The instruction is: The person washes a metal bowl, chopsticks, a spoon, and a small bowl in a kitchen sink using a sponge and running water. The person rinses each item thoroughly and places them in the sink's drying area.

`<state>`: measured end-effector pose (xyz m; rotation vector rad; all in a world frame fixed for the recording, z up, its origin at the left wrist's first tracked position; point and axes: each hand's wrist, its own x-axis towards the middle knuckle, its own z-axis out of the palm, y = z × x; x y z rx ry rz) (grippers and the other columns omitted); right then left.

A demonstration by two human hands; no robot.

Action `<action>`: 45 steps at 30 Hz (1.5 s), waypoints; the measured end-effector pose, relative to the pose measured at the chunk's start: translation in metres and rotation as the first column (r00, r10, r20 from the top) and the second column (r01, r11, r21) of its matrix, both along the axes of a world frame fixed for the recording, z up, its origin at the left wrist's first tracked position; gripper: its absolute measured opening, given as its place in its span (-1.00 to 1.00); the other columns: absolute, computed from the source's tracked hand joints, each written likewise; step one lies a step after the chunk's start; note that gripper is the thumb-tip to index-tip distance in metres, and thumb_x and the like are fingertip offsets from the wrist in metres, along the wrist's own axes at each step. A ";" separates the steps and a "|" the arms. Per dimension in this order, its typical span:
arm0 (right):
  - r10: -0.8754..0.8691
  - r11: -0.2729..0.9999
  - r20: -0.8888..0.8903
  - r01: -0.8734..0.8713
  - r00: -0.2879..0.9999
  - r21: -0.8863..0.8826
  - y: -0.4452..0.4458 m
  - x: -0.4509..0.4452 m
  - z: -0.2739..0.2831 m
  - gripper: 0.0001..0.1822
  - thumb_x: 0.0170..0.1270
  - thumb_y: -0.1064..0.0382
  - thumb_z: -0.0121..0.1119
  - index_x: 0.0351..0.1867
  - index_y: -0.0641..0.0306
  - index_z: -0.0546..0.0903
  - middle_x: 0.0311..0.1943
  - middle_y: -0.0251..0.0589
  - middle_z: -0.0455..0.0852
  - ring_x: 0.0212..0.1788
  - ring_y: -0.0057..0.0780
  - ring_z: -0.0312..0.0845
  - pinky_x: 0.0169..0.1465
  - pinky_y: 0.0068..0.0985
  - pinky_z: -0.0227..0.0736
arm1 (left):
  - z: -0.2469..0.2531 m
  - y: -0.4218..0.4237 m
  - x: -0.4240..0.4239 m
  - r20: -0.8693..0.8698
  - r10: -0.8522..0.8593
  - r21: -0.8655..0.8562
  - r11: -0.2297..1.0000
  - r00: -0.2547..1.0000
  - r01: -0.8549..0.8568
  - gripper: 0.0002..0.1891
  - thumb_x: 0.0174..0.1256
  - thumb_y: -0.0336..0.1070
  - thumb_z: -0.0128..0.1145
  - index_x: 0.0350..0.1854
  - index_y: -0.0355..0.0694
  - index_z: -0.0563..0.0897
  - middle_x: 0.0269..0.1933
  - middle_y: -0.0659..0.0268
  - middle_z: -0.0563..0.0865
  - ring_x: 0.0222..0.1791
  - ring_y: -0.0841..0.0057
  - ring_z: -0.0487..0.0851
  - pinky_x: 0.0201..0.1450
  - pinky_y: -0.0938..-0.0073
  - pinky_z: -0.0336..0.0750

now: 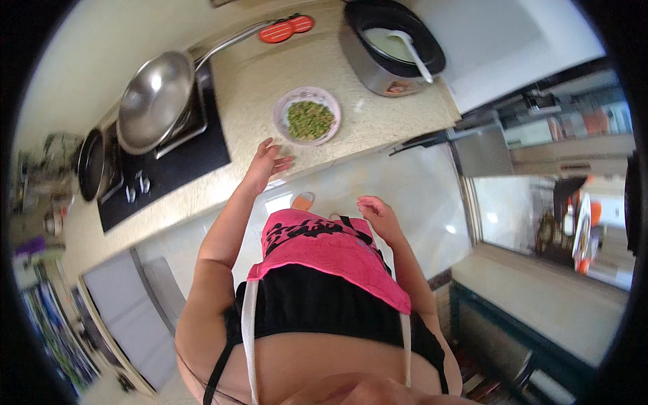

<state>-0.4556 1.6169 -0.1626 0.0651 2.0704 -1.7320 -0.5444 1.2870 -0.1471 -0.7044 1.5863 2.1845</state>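
My left hand point(265, 164) is held near the front edge of the stone counter point(248, 121), fingers apart and holding nothing. Just beyond it sits a patterned plate point(334, 124) of chopped green food point(310, 120). My right hand point(377, 212) hangs over the floor beside my pink apron point(324, 248), its fingers loosely curled with nothing seen in them. Further back on the counter stands a rice cooker point(374, 78) with its lid up, holding pale contents and a white ladle point(417, 58). At the left, a steel wok point(157, 101) rests tilted on the black cooktop point(167, 179).
A dark frying pan point(92, 164) sits on the cooktop's far-left burner. The wok's long handle reaches toward a red striped mat point(286, 29) by the wall. Cabinets line the left, and a bench-like surface point(531, 298) with a dark green frame stands at the right.
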 end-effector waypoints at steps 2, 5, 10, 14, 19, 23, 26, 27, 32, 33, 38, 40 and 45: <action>0.159 0.986 -0.062 -0.154 0.985 0.069 -0.005 -0.003 0.012 -0.75 0.31 0.29 0.11 -0.02 0.30 0.56 -0.17 -0.22 0.68 -0.14 -0.53 0.59 -0.03 -0.55 0.47 | -0.003 -0.003 0.040 -0.022 0.090 -0.077 0.993 0.996 -0.091 -0.47 0.43 -0.23 -0.09 0.38 -0.19 0.10 0.23 0.18 0.31 0.02 0.29 0.59 0.08 0.32 0.50; 0.312 0.943 -0.098 -0.321 0.945 -0.088 -0.021 -0.013 0.060 -0.77 0.27 0.33 0.13 -0.06 0.33 0.58 -0.23 -0.18 0.69 -0.20 -0.48 0.60 -0.08 -0.53 0.49 | 0.004 -0.011 0.128 0.008 0.212 -0.096 0.973 0.977 -0.210 -0.57 0.43 -0.22 -0.09 0.29 -0.19 0.26 0.22 0.21 0.36 0.04 0.31 0.58 0.08 0.30 0.50; 0.215 0.903 -0.768 -0.422 0.603 -0.078 -0.039 -0.005 0.231 -0.95 0.07 0.44 0.19 -0.40 0.29 0.62 -0.38 -0.14 0.63 -0.37 -0.28 0.54 -0.26 -0.43 0.47 | 0.010 -0.026 0.268 0.058 0.458 -0.201 0.876 0.887 -0.439 -0.60 0.43 -0.26 -0.09 0.27 -0.22 0.32 0.23 0.20 0.39 0.11 0.28 0.54 0.12 0.28 0.47; -0.318 0.618 -0.943 -0.733 0.097 -0.284 -0.045 -0.007 0.277 -0.88 0.17 0.04 0.19 -0.37 -0.09 0.55 -0.26 -0.43 0.47 -0.20 -0.50 0.31 -0.20 -0.47 0.24 | 0.019 -0.040 0.330 -0.007 0.590 -0.238 0.783 0.807 -0.575 -0.62 0.42 -0.27 -0.08 0.25 -0.20 0.34 0.21 0.21 0.42 0.10 0.36 0.53 0.11 0.32 0.47; -0.758 -0.218 -0.619 -0.974 0.205 -0.056 -0.174 0.039 0.335 -0.67 0.13 0.27 0.16 -0.06 0.01 0.41 -0.24 -0.54 0.32 -0.08 -0.56 0.26 -0.10 -0.41 0.26 | 0.020 -0.052 0.391 -0.011 0.694 -0.244 0.696 0.720 -0.675 -0.60 0.39 -0.28 -0.10 0.26 -0.19 0.33 0.21 0.18 0.41 0.07 0.40 0.54 0.09 0.35 0.46; -0.749 0.211 -0.661 -0.929 0.046 -0.304 -0.210 0.088 0.340 -0.70 0.09 0.31 0.16 -0.11 0.07 0.44 -0.26 -0.54 0.33 -0.09 -0.59 0.27 -0.11 -0.52 0.24 | 0.020 -0.093 0.429 -0.067 0.671 -0.312 0.689 0.739 -0.654 -0.59 0.38 -0.31 -0.12 0.26 -0.21 0.32 0.22 0.17 0.40 0.06 0.42 0.55 0.07 0.39 0.47; -0.775 0.107 -0.619 -0.938 0.129 -0.329 -0.253 0.125 0.355 -0.72 0.06 0.33 0.16 -0.16 0.07 0.45 -0.26 -0.55 0.32 -0.08 -0.62 0.27 -0.10 -0.56 0.25 | 0.023 -0.136 0.466 -0.116 0.710 -0.313 0.637 0.695 -0.704 -0.61 0.39 -0.32 -0.12 0.25 -0.21 0.33 0.21 0.18 0.41 0.06 0.41 0.55 0.08 0.37 0.46; -0.782 0.072 -0.603 -0.938 0.159 -0.340 -0.263 0.135 0.358 -0.73 0.05 0.33 0.17 -0.18 0.07 0.45 -0.26 -0.55 0.32 -0.07 -0.63 0.27 -0.10 -0.57 0.25 | 0.023 -0.147 0.480 -0.118 0.720 -0.315 0.626 0.684 -0.714 -0.61 0.40 -0.32 -0.11 0.25 -0.20 0.33 0.21 0.18 0.41 0.06 0.40 0.54 0.09 0.36 0.46; -0.729 0.133 -0.679 -0.955 0.087 -0.266 -0.284 0.166 0.363 -0.76 0.06 0.30 0.17 -0.22 0.06 0.43 -0.26 -0.54 0.32 -0.06 -0.64 0.28 -0.08 -0.57 0.26 | 0.020 -0.190 0.510 -0.033 0.719 -0.358 0.640 0.694 -0.680 -0.63 0.41 -0.32 -0.13 0.24 -0.21 0.34 0.21 0.18 0.42 0.06 0.40 0.54 0.09 0.35 0.45; -0.715 0.128 -0.695 -0.960 0.084 -0.248 -0.285 0.168 0.364 -0.77 0.07 0.29 0.16 -0.23 0.06 0.43 -0.26 -0.54 0.32 -0.06 -0.64 0.28 -0.08 -0.57 0.26 | 0.019 -0.197 0.502 -0.047 0.690 -0.356 0.664 0.722 -0.657 -0.63 0.41 -0.33 -0.12 0.24 -0.21 0.34 0.21 0.17 0.42 0.07 0.39 0.54 0.10 0.35 0.45; -0.747 0.206 -0.664 -0.937 0.035 -0.281 -0.272 0.176 0.367 -0.62 0.05 0.38 0.19 -0.04 0.16 0.46 -0.15 -0.41 0.39 -0.02 -0.53 0.29 -0.04 -0.52 0.28 | 0.012 -0.217 0.455 -0.095 0.553 -0.341 0.764 0.828 -0.548 -0.63 0.40 -0.34 -0.11 0.23 -0.22 0.34 0.20 0.16 0.43 0.09 0.37 0.54 0.10 0.34 0.46; -0.600 -0.141 -0.799 -0.988 0.029 0.070 -0.269 0.164 0.377 -0.62 0.08 0.33 0.17 -0.01 0.15 0.44 -0.13 -0.42 0.40 -0.02 -0.55 0.29 -0.04 -0.51 0.28 | 0.003 -0.215 0.425 -0.060 0.462 -0.325 0.829 0.885 -0.454 -0.64 0.40 -0.34 -0.11 0.22 -0.22 0.35 0.19 0.16 0.44 0.08 0.36 0.54 0.09 0.34 0.46; -0.531 0.534 -0.805 -0.842 -0.264 -0.077 -0.187 0.160 0.354 -0.50 0.11 0.13 0.25 0.09 0.05 0.36 -0.05 -0.42 0.35 0.01 -0.60 0.24 -0.02 -0.46 0.25 | -0.015 -0.183 0.345 -0.055 0.183 -0.285 0.939 0.982 -0.191 -0.66 0.41 -0.30 -0.07 0.20 -0.16 0.40 0.14 0.24 0.48 0.04 0.42 0.57 0.03 0.39 0.46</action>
